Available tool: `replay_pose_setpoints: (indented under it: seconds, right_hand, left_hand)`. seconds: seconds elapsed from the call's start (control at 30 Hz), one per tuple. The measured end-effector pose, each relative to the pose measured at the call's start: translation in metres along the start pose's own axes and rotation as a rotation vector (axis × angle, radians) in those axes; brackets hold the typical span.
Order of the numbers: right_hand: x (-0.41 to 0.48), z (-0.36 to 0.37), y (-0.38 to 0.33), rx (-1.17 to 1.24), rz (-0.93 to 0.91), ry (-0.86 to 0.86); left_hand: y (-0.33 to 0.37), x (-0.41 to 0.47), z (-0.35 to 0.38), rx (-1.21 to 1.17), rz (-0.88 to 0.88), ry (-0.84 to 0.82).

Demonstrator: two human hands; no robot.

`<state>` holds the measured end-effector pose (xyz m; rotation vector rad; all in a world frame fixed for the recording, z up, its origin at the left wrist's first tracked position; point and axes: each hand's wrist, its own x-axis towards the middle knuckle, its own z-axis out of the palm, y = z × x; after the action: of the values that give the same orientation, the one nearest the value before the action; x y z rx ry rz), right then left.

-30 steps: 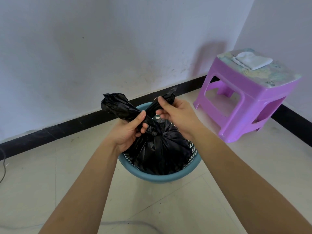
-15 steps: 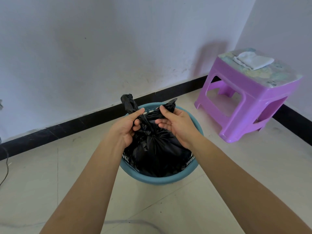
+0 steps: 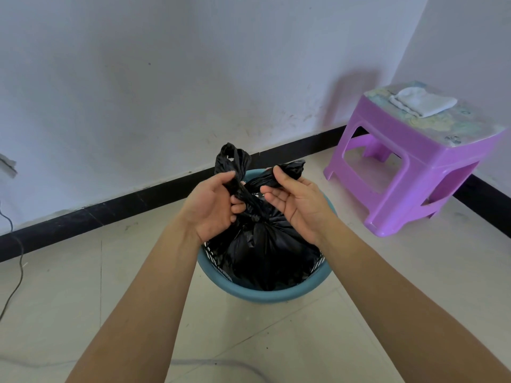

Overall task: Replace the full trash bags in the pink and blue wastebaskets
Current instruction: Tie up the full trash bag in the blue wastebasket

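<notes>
a white plastered wall [image 3: 166, 78] fills the upper view, edged at its foot by a black skirting band [image 3: 110, 214]; below it lies a pale tiled floor [image 3: 83, 286]; a purple plastic stool [image 3: 414, 172] stands in the right corner, well apart from the work. in the middle of the floor stands a round blue plastic wastebasket [image 3: 265, 295], and inside it sits a black plastic trash bag [image 3: 262, 252], bulging full, its neck gathered above the rim into two twisted tails that cross at a knot; no pink wastebasket is in view.

the left hand [image 3: 213, 208] grips the left tail, its fingers [image 3: 237, 208] curled round the twist with the thumb pressed on top; the right hand [image 3: 298, 205] pinches the right tail between thumb and forefinger, the other fingers loosely spread beneath.

the film looks thin, soft and slick, likely to stretch or tear under a sharp pull; the load seems bulky rather than heavy, though its weight cannot be read. the best hold is probably just above the knot, where the plastic is bunched thick; lifting straight up should spare the film from the basket's latticed wall.

a folded white cloth [image 3: 423, 102] lies on the stool; a thin grey cable [image 3: 16, 261] trails at far left.
</notes>
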<state>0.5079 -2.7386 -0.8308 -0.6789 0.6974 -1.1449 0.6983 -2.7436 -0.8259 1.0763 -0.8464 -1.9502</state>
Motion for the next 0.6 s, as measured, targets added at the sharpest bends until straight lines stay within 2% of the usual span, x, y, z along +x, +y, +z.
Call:
replay_pose_setpoints:
  seconds: [0.07,0.13,0.4,0.5,0.6]
  right_hand:
    - [0.001,-0.002,-0.001,0.021,-0.006,0.021]
    - [0.002,-0.004,-0.002,0.026,-0.006,0.026]
    - [-0.004,-0.007,-0.005,-0.066,-0.018,-0.035]
    - [-0.006,-0.004,-0.010,-0.126,-0.076,-0.005]
    - [-0.005,-0.003,-0.019,-0.137,-0.178,0.051]
  left_hand:
    - [-0.005,-0.002,-0.003,-0.017,0.085,-0.071]
    - [-0.010,-0.001,-0.002,-0.011,0.148,-0.043]
    - [-0.008,0.007,0.015,0.130,0.092,0.312]
    - [-0.006,0.005,0.016,0.101,0.045,0.287]
    - [-0.007,0.003,0.016,0.047,0.045,0.178]
